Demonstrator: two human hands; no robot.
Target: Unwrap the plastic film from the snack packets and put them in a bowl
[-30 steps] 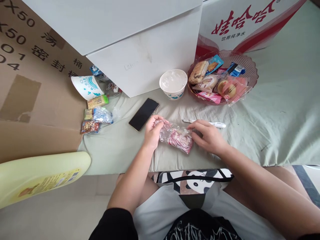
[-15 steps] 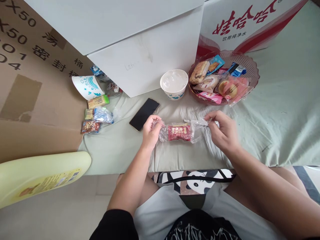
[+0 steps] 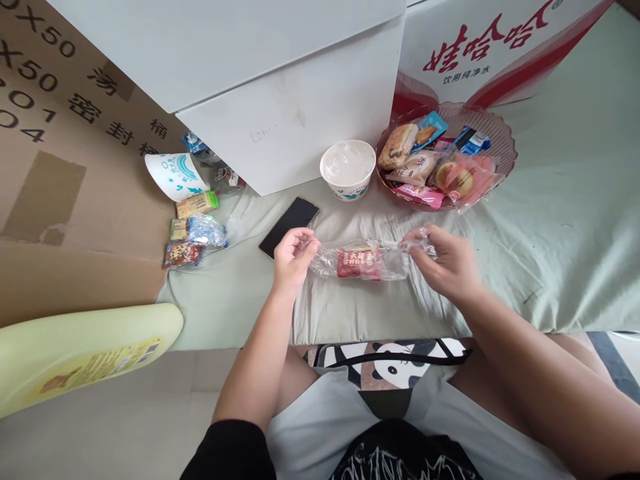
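Red pkt [image 3: 359, 263] in clear film [image 3: 326, 259] is spanning btwn both hands over near-mid cloth [image 3: 240, 293], long axis running left–right, film ends pointing at each hand, print facing up; can't tell if it's touching cloth. L hand [image 3: 294, 259] is pinching film's left end, thumb to fingers; R hand [image 3: 446, 261] is pinching right end likewise. Forearms are slanting in from near side. Film's looking thin, crinkly, glossy; pkt's showing as rectangular w/ pale lettering. Flat phone [image 3: 286, 223] is lying just far of L hand.
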